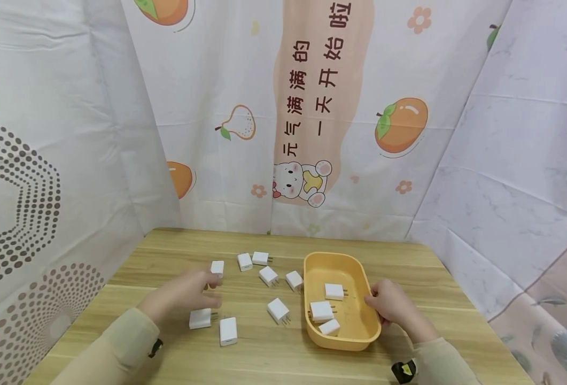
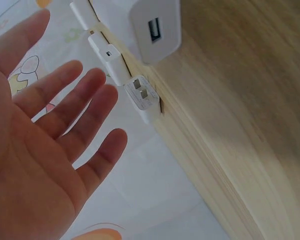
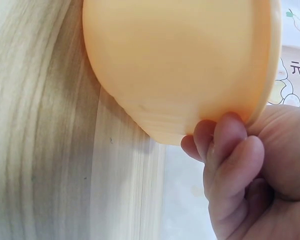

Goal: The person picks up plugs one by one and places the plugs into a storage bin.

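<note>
My left hand (image 1: pixel 192 291) is over the left of the table, fingers spread and relaxed, with nothing in them. Near its fingertips lies a white charger plug (image 1: pixel 217 267); two more, a plug (image 1: pixel 200 318) and a larger-looking plug (image 1: pixel 227 331), lie just in front of it. In the left wrist view the palm (image 2: pixel 35 165) faces the camera, beside a plug with its USB port showing (image 2: pixel 162 37). My right hand (image 1: pixel 394 305) grips the right rim of a yellow plastic tray (image 1: pixel 343 344), thumb inside and fingers curled under outside. Three white plugs (image 1: pixel 333 291) lie in the tray.
Several more white plugs lie left of the tray, among them a plug (image 1: pixel 278 310) in the middle and a plug (image 1: pixel 260 258) at the back. The wooden table (image 1: pixel 264 363) ends at a printed curtain (image 1: pixel 225 176); other cloths hang on both sides.
</note>
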